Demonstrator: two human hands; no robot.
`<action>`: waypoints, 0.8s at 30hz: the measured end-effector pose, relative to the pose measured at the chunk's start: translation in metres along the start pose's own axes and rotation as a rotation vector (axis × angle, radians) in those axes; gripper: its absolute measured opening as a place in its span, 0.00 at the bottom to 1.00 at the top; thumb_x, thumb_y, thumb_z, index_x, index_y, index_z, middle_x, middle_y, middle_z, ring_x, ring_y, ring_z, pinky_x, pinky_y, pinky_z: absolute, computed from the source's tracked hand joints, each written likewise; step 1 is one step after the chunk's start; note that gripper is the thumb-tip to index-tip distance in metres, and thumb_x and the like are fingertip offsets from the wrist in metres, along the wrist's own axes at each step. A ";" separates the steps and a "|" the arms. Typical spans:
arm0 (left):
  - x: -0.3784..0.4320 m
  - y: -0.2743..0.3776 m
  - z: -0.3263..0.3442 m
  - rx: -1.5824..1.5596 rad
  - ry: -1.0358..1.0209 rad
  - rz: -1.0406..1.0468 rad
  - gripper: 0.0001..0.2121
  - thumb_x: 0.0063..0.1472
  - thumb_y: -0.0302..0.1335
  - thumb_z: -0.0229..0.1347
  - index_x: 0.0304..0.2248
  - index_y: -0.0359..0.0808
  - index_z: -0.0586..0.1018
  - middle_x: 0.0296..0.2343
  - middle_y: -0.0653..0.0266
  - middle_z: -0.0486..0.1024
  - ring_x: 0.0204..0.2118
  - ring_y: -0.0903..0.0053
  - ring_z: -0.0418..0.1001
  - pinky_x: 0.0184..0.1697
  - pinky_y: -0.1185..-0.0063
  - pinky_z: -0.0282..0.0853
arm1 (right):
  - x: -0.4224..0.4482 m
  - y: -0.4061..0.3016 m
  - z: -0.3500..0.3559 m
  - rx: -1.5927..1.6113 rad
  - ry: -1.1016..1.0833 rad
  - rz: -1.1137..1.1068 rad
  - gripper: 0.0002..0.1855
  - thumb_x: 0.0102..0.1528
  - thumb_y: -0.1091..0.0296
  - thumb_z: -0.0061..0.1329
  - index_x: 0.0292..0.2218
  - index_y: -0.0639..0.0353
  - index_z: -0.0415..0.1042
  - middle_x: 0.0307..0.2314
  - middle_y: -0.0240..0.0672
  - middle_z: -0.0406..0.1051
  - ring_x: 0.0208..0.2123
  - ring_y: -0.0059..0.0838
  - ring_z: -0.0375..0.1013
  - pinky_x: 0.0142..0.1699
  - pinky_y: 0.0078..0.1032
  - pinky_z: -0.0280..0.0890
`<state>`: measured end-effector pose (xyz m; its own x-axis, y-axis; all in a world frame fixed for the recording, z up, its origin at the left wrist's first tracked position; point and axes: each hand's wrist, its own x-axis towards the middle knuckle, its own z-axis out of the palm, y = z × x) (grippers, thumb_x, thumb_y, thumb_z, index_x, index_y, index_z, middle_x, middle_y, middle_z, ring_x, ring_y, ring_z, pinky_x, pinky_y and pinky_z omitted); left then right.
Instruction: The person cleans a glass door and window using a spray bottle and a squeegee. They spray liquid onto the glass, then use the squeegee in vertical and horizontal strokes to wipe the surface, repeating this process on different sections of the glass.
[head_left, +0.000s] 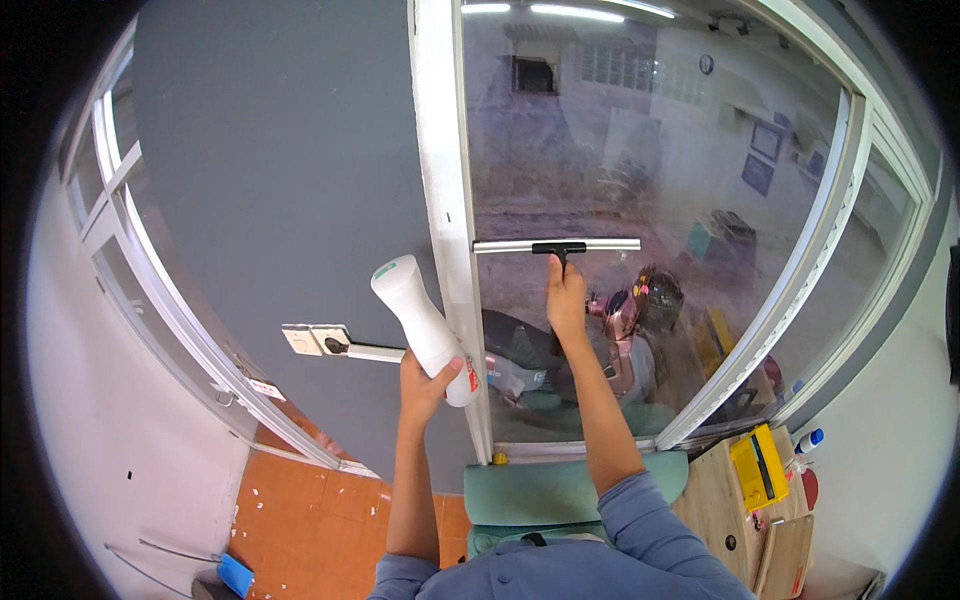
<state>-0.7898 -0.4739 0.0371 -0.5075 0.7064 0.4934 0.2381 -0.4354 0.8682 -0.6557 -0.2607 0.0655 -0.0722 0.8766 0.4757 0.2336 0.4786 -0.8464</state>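
Note:
My right hand (566, 300) grips the black handle of a window squeegee (600, 245). Its silver bar lies level across the glass pane (547, 172), its left end close to the white window frame (442, 135). Whether the rubber edge touches the glass cannot be told. A white plastic bottle (420, 319) with a red label is in my left hand (421, 386), tilted, its broad end up and to the left. The bottle is in front of the frame and the grey wall panel (277, 172). Through the pane a pink motor scooter (621, 322) shows, mixed with reflections.
Below the window stands a green padded seat (540, 495). At right, a wooden desk (709, 510) holds a yellow case (759, 466) and a blue-capped bottle (810, 441). A plugged wall socket (330, 340) is left of the bottle. A blue dustpan (235, 576) lies on the orange tiles (315, 525).

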 end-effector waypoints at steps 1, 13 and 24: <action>-0.002 -0.001 -0.001 -0.007 -0.003 0.016 0.18 0.47 0.32 0.60 0.35 0.29 0.72 0.28 0.58 0.75 0.30 0.75 0.74 0.34 0.78 0.69 | -0.003 -0.003 -0.006 -0.095 0.013 -0.049 0.27 0.58 0.49 0.35 0.27 0.71 0.67 0.21 0.59 0.68 0.27 0.58 0.68 0.32 0.43 0.62; -0.019 0.012 0.001 -0.017 -0.064 0.021 0.20 0.47 0.32 0.61 0.37 0.28 0.71 0.29 0.57 0.75 0.32 0.74 0.74 0.37 0.77 0.68 | 0.020 -0.099 -0.010 -0.675 -0.194 -0.612 0.18 0.52 0.55 0.45 0.25 0.63 0.71 0.21 0.45 0.72 0.25 0.44 0.73 0.31 0.38 0.67; -0.025 0.006 0.046 -0.021 -0.026 -0.002 0.19 0.47 0.32 0.61 0.35 0.28 0.72 0.29 0.58 0.75 0.31 0.75 0.73 0.37 0.78 0.68 | 0.035 -0.110 -0.014 -0.665 -0.246 -0.750 0.13 0.50 0.58 0.48 0.25 0.60 0.74 0.19 0.43 0.72 0.24 0.41 0.74 0.29 0.35 0.67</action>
<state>-0.7381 -0.4685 0.0321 -0.4860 0.7216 0.4930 0.2191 -0.4454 0.8681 -0.6705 -0.2837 0.1786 -0.5994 0.3863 0.7010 0.5306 0.8475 -0.0133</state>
